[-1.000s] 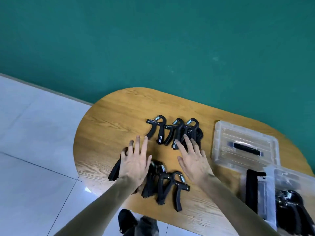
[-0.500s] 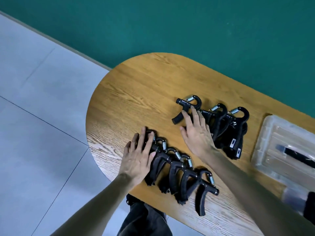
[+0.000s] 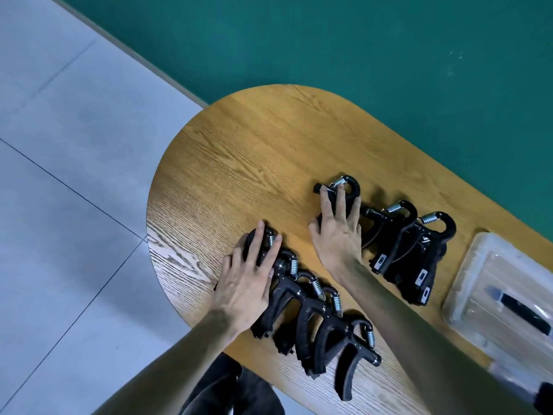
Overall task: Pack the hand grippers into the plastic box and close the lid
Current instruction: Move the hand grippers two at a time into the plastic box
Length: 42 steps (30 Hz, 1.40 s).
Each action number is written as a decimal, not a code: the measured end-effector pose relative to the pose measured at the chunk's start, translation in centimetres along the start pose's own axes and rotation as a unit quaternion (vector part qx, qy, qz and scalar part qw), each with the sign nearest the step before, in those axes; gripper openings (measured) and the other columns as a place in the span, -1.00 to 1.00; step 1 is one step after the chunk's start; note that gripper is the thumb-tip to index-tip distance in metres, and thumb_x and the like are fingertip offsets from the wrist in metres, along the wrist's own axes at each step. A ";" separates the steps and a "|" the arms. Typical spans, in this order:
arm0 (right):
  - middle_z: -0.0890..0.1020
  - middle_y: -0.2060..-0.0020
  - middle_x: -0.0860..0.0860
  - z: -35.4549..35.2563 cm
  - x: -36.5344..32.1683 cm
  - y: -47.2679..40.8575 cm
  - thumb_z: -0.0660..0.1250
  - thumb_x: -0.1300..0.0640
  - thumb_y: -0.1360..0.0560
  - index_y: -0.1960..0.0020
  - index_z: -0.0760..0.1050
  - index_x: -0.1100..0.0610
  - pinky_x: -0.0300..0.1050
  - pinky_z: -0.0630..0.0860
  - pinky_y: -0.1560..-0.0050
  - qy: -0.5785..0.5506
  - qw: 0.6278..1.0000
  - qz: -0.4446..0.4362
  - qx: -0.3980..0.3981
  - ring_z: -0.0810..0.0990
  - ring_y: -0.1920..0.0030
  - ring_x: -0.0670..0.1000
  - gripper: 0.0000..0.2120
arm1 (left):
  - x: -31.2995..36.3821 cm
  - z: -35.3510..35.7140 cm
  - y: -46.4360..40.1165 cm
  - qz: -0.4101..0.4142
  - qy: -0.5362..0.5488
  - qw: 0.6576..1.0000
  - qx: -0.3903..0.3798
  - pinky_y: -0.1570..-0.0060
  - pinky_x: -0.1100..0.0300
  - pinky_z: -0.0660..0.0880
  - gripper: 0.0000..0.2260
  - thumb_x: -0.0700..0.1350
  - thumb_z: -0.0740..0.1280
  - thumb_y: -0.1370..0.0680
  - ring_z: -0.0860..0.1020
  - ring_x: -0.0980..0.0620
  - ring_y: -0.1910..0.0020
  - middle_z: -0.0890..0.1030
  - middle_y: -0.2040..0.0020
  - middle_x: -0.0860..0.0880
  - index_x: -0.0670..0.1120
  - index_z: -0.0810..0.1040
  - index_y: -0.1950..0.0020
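Two rows of black hand grippers with steel springs lie on the wooden table. The near row holds several overlapping grippers, and the far row holds three. My left hand lies flat with spread fingers on the leftmost gripper of the near row. My right hand covers the leftmost gripper of the far row, with fingers over it and the thumb at its side. A clear plastic lid with a black handle lies at the right. Only a blurred corner of the plastic box shows at the lower right.
The table's rounded end and near edge drop to a grey tiled floor on the left. A green wall runs behind the table. Bare wood lies beyond the grippers. My dark trousers show below the table edge.
The view swung left and down, so the lid and box slid towards the right edge. Both hands moved onto the leftmost gripper of each row, and the right fingers curled over theirs.
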State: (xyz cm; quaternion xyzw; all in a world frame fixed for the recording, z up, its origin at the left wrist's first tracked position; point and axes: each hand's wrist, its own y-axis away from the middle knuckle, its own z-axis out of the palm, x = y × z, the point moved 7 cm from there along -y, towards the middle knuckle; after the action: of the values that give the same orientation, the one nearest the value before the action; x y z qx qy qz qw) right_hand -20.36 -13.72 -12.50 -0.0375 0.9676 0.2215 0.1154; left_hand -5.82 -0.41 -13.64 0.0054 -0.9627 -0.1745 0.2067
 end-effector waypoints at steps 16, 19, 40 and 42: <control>-0.28 -0.61 0.07 0.2 -0.6 -1.2 0.16 0.10 -0.64 -0.63 -0.07 -0.13 0.26 0.34 -0.34 0.017 0.999 0.002 0.050 0.08 -0.54 0.33 -0.34 | 0.0 -0.1 0.7 -0.061 -0.010 0.998 -0.025 -0.45 -0.19 0.26 -0.12 -0.18 0.26 -0.60 0.25 -0.23 -0.46 -0.48 -0.57 -0.08 0.12 -0.40 -0.59; -0.18 -0.63 0.05 0.1 -0.3 -0.5 0.22 0.08 -0.60 -0.62 0.04 -0.13 0.14 0.37 -0.21 0.027 0.997 -0.026 0.072 0.26 -0.38 0.24 -0.34 | 0.2 -0.2 0.8 -0.062 -0.024 0.997 -0.045 -0.48 -0.18 0.21 -0.13 -0.22 0.24 -0.60 0.20 -0.23 -0.48 -0.52 -0.55 -0.09 0.18 -0.36 -0.59; 0.13 -0.61 0.12 -7.6 1.7 19.8 0.42 0.02 -0.47 -0.56 0.28 -0.01 0.18 0.48 -0.03 0.076 0.986 -0.027 0.148 0.44 -0.19 0.27 -0.30 | 6.7 -9.2 8.7 -0.049 -0.109 0.991 -0.060 -0.45 -0.27 0.17 -0.05 -0.22 0.35 -0.56 0.11 -0.37 -0.48 -0.63 -0.45 -0.18 0.06 -0.34 -0.62; 0.12 -0.61 0.12 -9.6 2.1 22.8 0.42 0.03 -0.46 -0.55 0.29 -0.02 0.16 0.47 0.00 0.066 0.985 -0.002 0.161 0.42 -0.18 0.26 -0.31 | 9.0 -10.9 10.4 -0.040 -0.109 0.992 -0.050 -0.40 -0.24 0.25 -0.05 -0.22 0.37 -0.56 0.15 -0.35 -0.44 -0.63 -0.45 -0.19 0.05 -0.32 -0.62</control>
State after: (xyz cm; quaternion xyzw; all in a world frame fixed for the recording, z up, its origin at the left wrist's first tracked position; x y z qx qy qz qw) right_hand -27.21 2.54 4.96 -0.0351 0.9960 0.0595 0.0563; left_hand -9.08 5.00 2.77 0.0143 -0.9686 -0.2300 0.0936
